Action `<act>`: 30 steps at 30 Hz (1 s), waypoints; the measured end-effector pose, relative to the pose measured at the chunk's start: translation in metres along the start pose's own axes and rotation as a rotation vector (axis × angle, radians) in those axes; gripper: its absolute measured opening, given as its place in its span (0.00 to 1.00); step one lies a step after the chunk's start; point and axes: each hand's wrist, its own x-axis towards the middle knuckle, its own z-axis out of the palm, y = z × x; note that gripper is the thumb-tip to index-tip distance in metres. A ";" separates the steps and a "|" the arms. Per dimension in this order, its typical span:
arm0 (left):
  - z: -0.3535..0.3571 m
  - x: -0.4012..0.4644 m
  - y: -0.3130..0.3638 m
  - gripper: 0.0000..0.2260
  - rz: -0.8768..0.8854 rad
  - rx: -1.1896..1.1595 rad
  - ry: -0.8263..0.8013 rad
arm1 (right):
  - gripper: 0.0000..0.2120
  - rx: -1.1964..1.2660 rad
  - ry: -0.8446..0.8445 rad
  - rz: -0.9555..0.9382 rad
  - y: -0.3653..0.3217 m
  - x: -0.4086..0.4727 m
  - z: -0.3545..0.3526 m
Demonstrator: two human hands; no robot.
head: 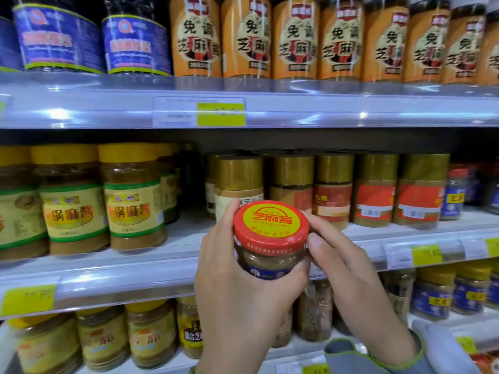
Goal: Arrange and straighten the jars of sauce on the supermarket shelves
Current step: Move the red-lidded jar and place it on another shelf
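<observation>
I hold a small glass jar of brown sauce [270, 259] with a red and yellow lid in front of the middle shelf [167, 268]. My left hand [237, 287] grips the jar's body from the left and below. My right hand [348, 268] pinches the lid's right edge with thumb and fingers. Behind the jar stand gold-lidded jars [239, 184] with red labels. To their left a gap [189, 228] opens on the shelf beside yellow-lidded jars [132, 197].
The top shelf carries tall orange jars [294, 39] and blue-labelled jars [136, 41]. The bottom shelf holds yellow-lidded jars [151, 333] and blue-labelled jars [432, 292]. Price tags [220, 113] line the shelf rails.
</observation>
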 end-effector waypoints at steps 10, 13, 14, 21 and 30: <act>0.108 -0.042 0.063 0.45 -0.103 -0.072 0.004 | 0.18 -0.036 -0.046 -0.001 0.003 -0.019 -0.123; 0.155 -0.061 0.092 0.44 -0.158 -0.095 -0.012 | 0.25 -0.055 -0.045 0.051 0.009 -0.028 -0.182; 0.157 -0.062 0.091 0.44 -0.166 -0.108 -0.008 | 0.27 -0.082 -0.043 0.060 0.010 -0.027 -0.184; 0.227 -0.087 0.122 0.43 -0.179 -0.081 -0.033 | 0.27 -0.089 -0.063 0.091 0.013 -0.037 -0.264; 0.276 -0.072 0.136 0.44 -0.118 -0.141 -0.107 | 0.25 -0.165 0.011 0.053 0.012 -0.017 -0.308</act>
